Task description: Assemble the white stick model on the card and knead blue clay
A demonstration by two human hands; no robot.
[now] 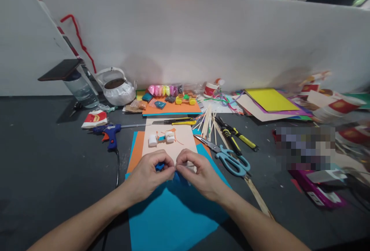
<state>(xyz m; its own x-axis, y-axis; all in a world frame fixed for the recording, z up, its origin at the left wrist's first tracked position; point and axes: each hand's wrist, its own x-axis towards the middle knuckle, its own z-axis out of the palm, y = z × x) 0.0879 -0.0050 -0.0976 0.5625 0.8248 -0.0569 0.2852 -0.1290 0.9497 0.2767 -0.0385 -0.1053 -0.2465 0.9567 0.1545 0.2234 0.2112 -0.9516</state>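
My left hand [153, 172] and my right hand [199, 172] meet at the fingertips over a blue paper sheet [173, 220]. Both are closed in a pinch. A dark blue lump, perhaps modelling clay [160, 166], shows in the curl of my left fingers. More blue material, maybe a packet [181, 179], hangs under my right thumb. What the fingertips themselves pinch is partly hidden. Just beyond my hands, on a pale pink sheet [148, 127], lies a small piece with white rounded ends [170, 137] joined by a blue and orange middle.
On the left sits a blue glue gun [111, 135] with its cord. Scissors [234, 162], pliers [231, 137], wooden sticks [206, 123] and a yellow cutter [183, 122] lie right and ahead. Behind are a silver kettle [118, 93], clay packs [164, 90] and coloured papers [271, 100].
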